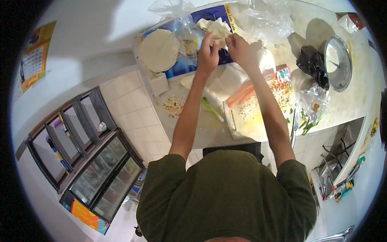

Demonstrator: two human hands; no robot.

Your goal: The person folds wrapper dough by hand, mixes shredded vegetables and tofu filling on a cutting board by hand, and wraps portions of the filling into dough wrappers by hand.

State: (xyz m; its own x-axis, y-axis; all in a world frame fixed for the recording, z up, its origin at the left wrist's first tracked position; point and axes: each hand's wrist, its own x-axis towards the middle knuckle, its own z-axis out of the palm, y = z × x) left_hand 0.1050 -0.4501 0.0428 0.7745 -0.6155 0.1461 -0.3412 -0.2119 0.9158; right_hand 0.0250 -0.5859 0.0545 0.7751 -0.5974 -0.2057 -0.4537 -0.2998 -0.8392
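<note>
Both hands are at the far side of the counter, over a blue printed plastic sheet (201,15). My left hand (208,56) grips the near left edge of a pale, thin dough wrapper (217,28), with thumb and forefinger at it. My right hand (240,51) has its fingers closed on the wrapper's right edge. The wrapper looks crumpled and partly folded; the fingers hide some of its near edge. To the left lies a round stack of flat wrappers (159,50). Between stack and left hand is a clear plastic bag (188,42) with something inside.
Carrots (242,95) and chopped vegetables (282,94) lie by a cutting board (236,129) under my right forearm, near a knife (295,123). Chopped filling (174,105) and a green onion stalk (211,109) sit nearer. A metal bowl (346,68) and black bag (311,64) stand right.
</note>
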